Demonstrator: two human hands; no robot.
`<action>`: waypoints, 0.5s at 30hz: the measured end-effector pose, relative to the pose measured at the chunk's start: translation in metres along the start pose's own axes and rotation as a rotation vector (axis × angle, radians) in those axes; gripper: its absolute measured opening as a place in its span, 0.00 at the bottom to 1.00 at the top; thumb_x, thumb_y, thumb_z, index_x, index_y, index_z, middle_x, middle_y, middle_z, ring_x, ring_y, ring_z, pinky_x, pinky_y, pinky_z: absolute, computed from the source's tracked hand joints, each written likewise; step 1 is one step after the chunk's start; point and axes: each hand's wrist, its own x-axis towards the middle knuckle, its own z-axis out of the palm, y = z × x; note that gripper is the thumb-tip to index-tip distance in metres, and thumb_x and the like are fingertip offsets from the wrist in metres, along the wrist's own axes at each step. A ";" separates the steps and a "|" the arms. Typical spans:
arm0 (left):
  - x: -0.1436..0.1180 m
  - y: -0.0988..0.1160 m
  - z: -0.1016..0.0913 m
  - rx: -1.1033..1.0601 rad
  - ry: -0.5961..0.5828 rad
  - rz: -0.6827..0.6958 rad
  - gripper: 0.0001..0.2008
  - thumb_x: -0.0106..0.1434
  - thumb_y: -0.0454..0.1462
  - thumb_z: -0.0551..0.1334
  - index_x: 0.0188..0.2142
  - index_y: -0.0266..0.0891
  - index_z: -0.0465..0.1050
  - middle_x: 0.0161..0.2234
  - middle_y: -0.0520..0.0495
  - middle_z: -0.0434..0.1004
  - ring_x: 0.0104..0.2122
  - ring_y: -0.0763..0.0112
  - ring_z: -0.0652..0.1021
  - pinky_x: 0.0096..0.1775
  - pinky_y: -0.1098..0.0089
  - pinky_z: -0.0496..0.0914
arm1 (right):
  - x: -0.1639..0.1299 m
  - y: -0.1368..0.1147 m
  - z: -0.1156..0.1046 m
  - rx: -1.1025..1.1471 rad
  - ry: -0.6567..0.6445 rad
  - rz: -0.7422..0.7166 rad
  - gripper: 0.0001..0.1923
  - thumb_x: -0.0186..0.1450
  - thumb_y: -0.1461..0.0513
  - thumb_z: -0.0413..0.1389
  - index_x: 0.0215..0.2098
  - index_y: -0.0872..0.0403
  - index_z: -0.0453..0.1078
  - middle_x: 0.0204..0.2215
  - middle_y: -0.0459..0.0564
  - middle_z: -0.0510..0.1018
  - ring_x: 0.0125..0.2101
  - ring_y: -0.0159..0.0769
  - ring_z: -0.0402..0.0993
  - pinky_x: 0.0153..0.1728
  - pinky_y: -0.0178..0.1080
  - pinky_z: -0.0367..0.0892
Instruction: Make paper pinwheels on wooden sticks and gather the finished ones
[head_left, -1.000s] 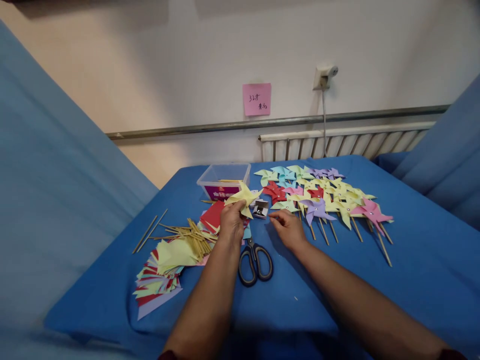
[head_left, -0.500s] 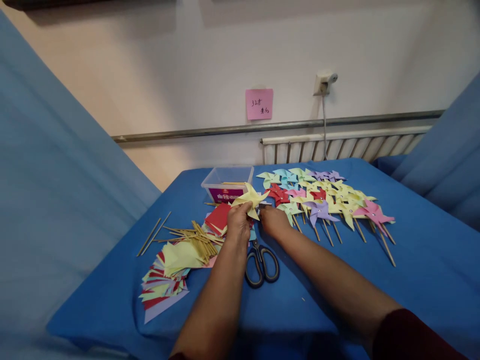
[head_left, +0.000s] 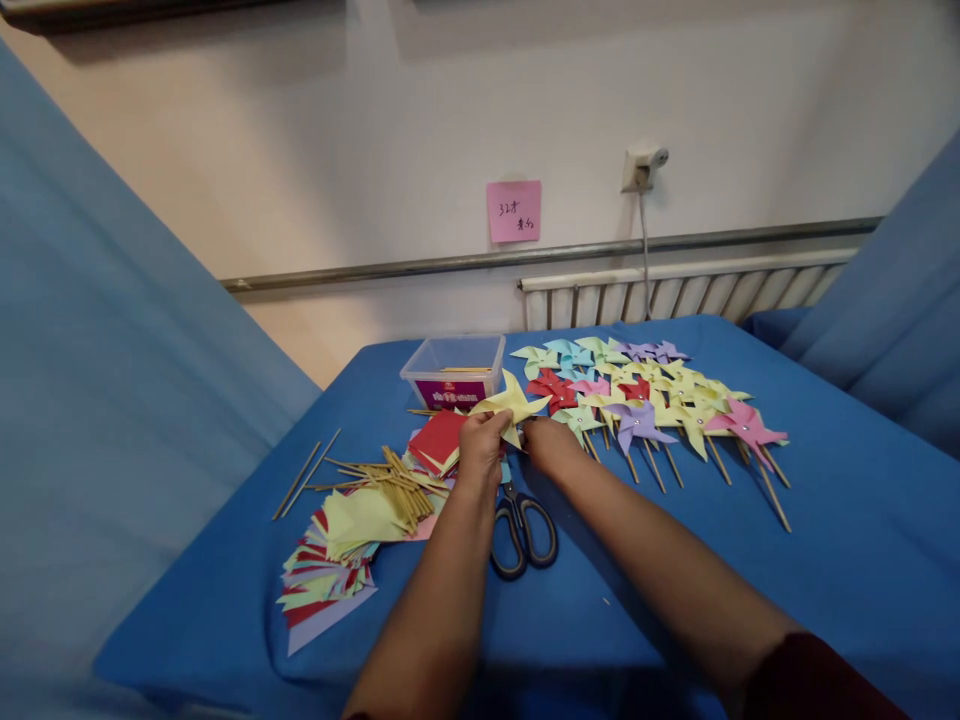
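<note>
My left hand [head_left: 480, 448] pinches a folded yellow paper pinwheel [head_left: 513, 402] and holds it up above the blue table [head_left: 825, 540]. My right hand [head_left: 550, 445] sits right beside it, fingertips closed against the pinwheel's lower edge; whether it holds something small I cannot tell. Black-handled scissors [head_left: 523, 520] lie on the cloth just under both wrists. A row of finished pinwheels on sticks [head_left: 660, 400] in several colours lies to the right of my hands.
A clear plastic box [head_left: 454, 366] stands behind my hands. Wooden sticks [head_left: 379, 473] and stacked coloured paper squares [head_left: 330, 560] lie at the left. Blue cloth panels rise at both sides. A radiator [head_left: 675, 290] and pink note [head_left: 514, 210] are on the wall.
My right hand moved left from the finished pinwheels to the yellow pinwheel, covering the small metal box seen a second ago. The left hand kept hold and the pinwheel shifted slightly right.
</note>
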 end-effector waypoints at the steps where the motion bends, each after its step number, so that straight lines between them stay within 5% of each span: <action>1: 0.000 0.000 0.000 -0.004 -0.005 0.003 0.12 0.39 0.35 0.71 0.26 0.31 0.76 0.23 0.45 0.79 0.21 0.69 0.76 0.26 0.70 0.70 | 0.000 -0.001 0.000 -0.004 -0.001 0.003 0.15 0.65 0.67 0.49 0.46 0.55 0.74 0.43 0.59 0.81 0.42 0.46 0.78 0.39 0.38 0.69; 15: 0.001 0.000 -0.001 0.018 0.014 0.003 0.12 0.39 0.36 0.71 0.25 0.32 0.76 0.21 0.46 0.78 0.19 0.70 0.75 0.24 0.71 0.68 | -0.004 0.002 0.008 -0.071 0.007 -0.033 0.17 0.64 0.69 0.48 0.49 0.59 0.70 0.45 0.62 0.78 0.43 0.47 0.78 0.42 0.42 0.70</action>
